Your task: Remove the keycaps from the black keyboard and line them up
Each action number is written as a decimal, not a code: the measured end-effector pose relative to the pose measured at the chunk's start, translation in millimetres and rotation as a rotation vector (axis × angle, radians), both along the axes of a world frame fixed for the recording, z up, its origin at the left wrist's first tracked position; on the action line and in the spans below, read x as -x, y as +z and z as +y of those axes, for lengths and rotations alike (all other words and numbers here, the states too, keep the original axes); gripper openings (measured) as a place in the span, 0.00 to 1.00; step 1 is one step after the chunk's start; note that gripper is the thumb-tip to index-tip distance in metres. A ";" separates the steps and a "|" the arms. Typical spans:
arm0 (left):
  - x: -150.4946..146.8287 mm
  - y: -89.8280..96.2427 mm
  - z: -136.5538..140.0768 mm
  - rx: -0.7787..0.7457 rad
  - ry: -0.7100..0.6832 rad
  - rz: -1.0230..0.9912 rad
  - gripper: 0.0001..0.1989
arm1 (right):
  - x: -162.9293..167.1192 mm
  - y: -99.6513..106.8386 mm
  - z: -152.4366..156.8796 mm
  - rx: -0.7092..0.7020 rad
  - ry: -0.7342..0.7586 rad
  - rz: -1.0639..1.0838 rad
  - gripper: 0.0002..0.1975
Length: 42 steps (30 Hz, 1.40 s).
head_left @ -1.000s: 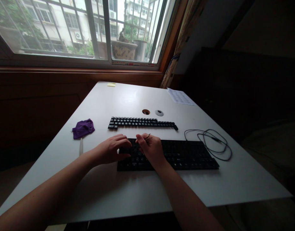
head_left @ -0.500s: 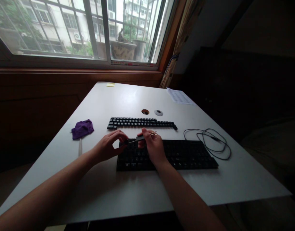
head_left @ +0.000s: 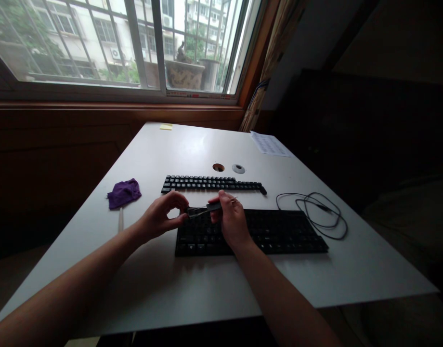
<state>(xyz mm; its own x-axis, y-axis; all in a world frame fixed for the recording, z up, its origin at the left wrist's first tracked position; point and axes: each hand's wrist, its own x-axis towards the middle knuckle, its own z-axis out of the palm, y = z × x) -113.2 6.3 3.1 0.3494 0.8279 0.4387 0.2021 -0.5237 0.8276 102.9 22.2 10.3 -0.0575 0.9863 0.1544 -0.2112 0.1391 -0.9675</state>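
Lying on the white counter (head_left: 152,294), the black keyboard (head_left: 286,233) runs long axis left to right; right hand (head_left: 230,214) above its left half, left hand (head_left: 162,212) by its left end. Right grips a wire-ended tool (head_left: 213,206) aimed left; left pinches a small dark piece (head_left: 188,211), kind unclear.

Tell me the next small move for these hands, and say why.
Probably ease the wire tool away from the left hand: that hand's fingertips are at the wire ends, possibly around something too hidden to name, while the right hand holds the tool's handle.
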 end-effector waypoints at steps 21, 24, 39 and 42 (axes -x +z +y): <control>2.4 3.4 1.3 0.155 -0.075 -0.230 0.10 | -6.3 5.9 -1.7 -0.632 -0.129 -0.624 0.13; 1.0 4.8 1.7 0.118 -0.098 -0.225 0.09 | -4.1 2.3 -2.1 -0.663 -0.036 -0.630 0.08; 3.2 -10.4 8.2 0.116 -0.084 -0.118 0.11 | -1.0 -0.9 -5.4 -0.674 0.126 -0.684 0.09; 3.0 -9.3 7.6 0.106 -0.064 -0.090 0.12 | -1.8 -1.3 -5.8 -0.665 0.142 -0.697 0.10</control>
<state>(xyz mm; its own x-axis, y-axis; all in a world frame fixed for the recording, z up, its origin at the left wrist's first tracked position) -116.2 13.9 -6.2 0.3659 0.8488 0.3815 0.0936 -0.4415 0.8924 104.8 16.4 9.0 -0.4592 0.6869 0.5633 0.3223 0.7197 -0.6149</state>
